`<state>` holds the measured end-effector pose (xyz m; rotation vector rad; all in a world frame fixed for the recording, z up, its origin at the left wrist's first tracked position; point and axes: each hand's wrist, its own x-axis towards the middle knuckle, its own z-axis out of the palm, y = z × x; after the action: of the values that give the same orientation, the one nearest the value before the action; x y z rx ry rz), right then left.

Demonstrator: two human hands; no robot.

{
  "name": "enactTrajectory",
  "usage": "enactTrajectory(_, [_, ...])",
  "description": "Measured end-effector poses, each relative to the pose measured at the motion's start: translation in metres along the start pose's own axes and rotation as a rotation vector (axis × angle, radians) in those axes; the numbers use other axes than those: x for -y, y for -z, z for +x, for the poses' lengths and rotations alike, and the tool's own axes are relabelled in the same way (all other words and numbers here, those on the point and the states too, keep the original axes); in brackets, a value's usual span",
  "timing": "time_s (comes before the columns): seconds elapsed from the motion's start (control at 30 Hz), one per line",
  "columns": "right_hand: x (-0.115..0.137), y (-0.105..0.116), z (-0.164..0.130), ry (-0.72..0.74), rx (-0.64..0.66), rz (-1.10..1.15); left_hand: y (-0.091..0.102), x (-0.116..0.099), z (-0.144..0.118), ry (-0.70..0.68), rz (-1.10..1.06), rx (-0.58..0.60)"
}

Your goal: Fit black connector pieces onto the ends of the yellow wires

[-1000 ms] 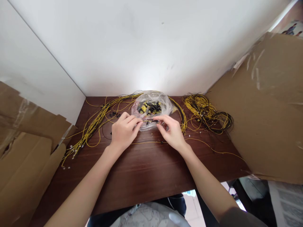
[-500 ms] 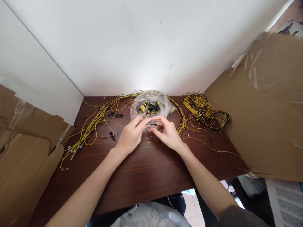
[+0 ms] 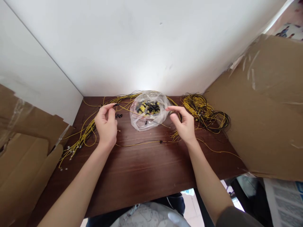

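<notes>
My left hand (image 3: 106, 124) is closed in a pinch on a small black connector (image 3: 116, 104), left of the plastic bag. From that connector a thin yellow-and-black wire (image 3: 151, 119) slants down to the right, across the bag's front, to a loose end. My right hand (image 3: 184, 124) is just right of the bag, its thumb and forefinger apart and nothing visible between them. The clear plastic bag (image 3: 138, 124) lies open with many small black and yellow parts (image 3: 149, 108) inside.
A bundle of yellow and black wires (image 3: 88, 130) curves across the left side and behind the bag. Another wire coil (image 3: 201, 110) lies at back right. Small black rings (image 3: 118, 116) and a single wire (image 3: 142, 144) rest on the brown table (image 3: 146, 176). Cardboard (image 3: 267, 110) stands at right.
My hands were close together in front of the bag and are now apart. My left hand has moved left with the black connector, and my right hand has moved right, fingers spread.
</notes>
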<state>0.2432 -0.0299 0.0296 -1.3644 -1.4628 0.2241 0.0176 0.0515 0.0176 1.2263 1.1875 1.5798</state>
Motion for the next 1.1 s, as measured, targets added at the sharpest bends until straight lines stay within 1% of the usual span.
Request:
enactTrajectory(0.07, [-0.005,0.002,0.001,-0.063,-0.068,0.092,-0.001,-0.001,0.002,0.114,-0.172,-0.044])
enactTrajectory(0.13, [-0.012,0.004,0.002,-0.134,-0.113,0.101,-0.001,-0.004,0.004,0.170,-0.276,-0.079])
enactTrajectory(0.17, [-0.015,0.005,0.002,-0.167,-0.108,0.088,0.000,-0.005,0.005,0.188,-0.308,-0.095])
enactTrajectory(0.23, [-0.020,0.006,0.001,-0.211,-0.019,0.043,0.001,-0.008,0.007,0.217,-0.350,-0.117])
enactTrajectory(0.3, [-0.020,0.006,0.000,-0.206,0.140,-0.026,0.003,-0.009,0.008,0.239,-0.372,-0.132])
enactTrajectory(0.37, [-0.019,0.005,-0.001,-0.149,0.293,-0.108,0.004,-0.010,0.008,0.256,-0.385,-0.141])
enactTrajectory(0.43, [-0.016,0.004,-0.002,-0.078,0.386,-0.185,0.004,-0.009,0.009,0.264,-0.399,-0.144])
enactTrajectory(0.5, [-0.014,0.002,-0.003,-0.031,0.423,-0.240,0.004,-0.009,0.009,0.265,-0.409,-0.141])
enactTrajectory(0.57, [-0.014,-0.001,-0.003,-0.006,0.433,-0.261,0.005,-0.009,0.009,0.261,-0.410,-0.135])
enactTrajectory(0.7, [-0.013,-0.009,-0.006,0.026,0.476,-0.279,0.004,-0.008,0.008,0.256,-0.401,-0.124])
enactTrajectory(0.83, [-0.012,-0.017,-0.011,0.055,0.536,-0.363,0.004,-0.009,0.007,0.248,-0.393,-0.125])
enactTrajectory(0.9, [-0.012,-0.018,-0.012,0.063,0.525,-0.376,0.004,-0.010,0.007,0.254,-0.379,-0.119])
enactTrajectory(0.97, [-0.012,-0.017,-0.010,0.037,0.452,-0.335,0.003,-0.011,0.007,0.256,-0.348,-0.104])
enactTrajectory(1.03, [-0.013,-0.013,-0.007,-0.049,0.306,-0.212,0.002,-0.011,0.006,0.240,-0.307,-0.084])
enactTrajectory(1.1, [-0.014,-0.009,-0.004,-0.200,0.124,0.017,0.002,-0.009,0.005,0.209,-0.253,-0.064])
